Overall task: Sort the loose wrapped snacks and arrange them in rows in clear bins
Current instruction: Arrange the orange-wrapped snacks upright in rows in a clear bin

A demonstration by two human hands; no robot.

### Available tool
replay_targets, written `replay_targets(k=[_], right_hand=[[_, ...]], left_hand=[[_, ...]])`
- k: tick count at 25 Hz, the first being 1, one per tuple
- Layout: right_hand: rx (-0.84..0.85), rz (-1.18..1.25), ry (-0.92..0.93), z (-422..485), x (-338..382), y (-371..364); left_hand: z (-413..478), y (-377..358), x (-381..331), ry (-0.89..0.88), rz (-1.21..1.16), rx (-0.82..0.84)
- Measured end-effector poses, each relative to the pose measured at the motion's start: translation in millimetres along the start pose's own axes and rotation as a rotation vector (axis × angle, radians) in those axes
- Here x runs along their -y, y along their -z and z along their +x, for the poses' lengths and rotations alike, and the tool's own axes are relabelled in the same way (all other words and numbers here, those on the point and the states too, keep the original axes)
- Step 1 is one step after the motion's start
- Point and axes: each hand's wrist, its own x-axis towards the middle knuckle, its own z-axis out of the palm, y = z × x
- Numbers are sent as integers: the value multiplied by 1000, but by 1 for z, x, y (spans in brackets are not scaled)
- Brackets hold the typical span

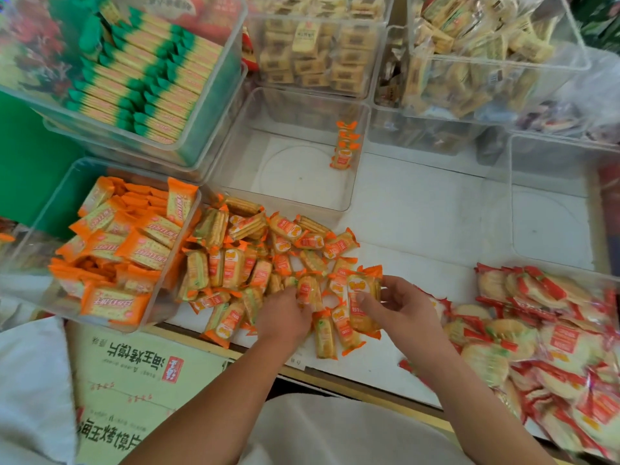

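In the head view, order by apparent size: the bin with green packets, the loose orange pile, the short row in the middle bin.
1. bin with green packets
2. loose orange pile; it lies nearer the camera, so ranks 1 and 2 are unsure
3. short row, clearly smallest

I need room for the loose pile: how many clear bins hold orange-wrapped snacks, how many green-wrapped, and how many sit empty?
Orange-wrapped: 2 (left bin, centre bin)
Green-wrapped: 1 (back-left bin)
Empty: 1 (right bin)
Total: 4; the lower bin under the green one is unreadable.
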Motion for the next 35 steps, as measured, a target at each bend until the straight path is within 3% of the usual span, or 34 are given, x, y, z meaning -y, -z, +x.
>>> replay_targets(k=[4, 7, 12, 15, 18, 21, 26, 30, 32, 35], right_hand=[[2, -45, 20, 3, 4, 6], [-7, -89, 30, 10, 5, 6], [-71, -162, 51, 25, 20, 11], [14, -156, 79, 29, 33, 5], [105, -135, 122, 24, 39, -12], [77, -93, 146, 24, 42, -22], [60, -137, 177, 26, 61, -38], [109, -299, 248, 28, 77, -52], [159, -259, 232, 28, 82, -64], [100, -308, 254, 34, 86, -86]], left_hand=[[1, -1, -9, 70, -19, 36], [-7, 14, -12, -9, -92, -7], [-40, 77, -23, -202, -446, 120], [-51, 105, -37, -288, -575, 191], [-49, 116, -47, -251, -830, 128], [-47, 119, -52, -212, -993, 48], [-48, 122, -48, -209, -1040, 265], [-33, 133, -41, -284, -969, 236], [-22, 142, -40, -339, -935, 238], [-10, 154, -43, -447, -876, 306]])
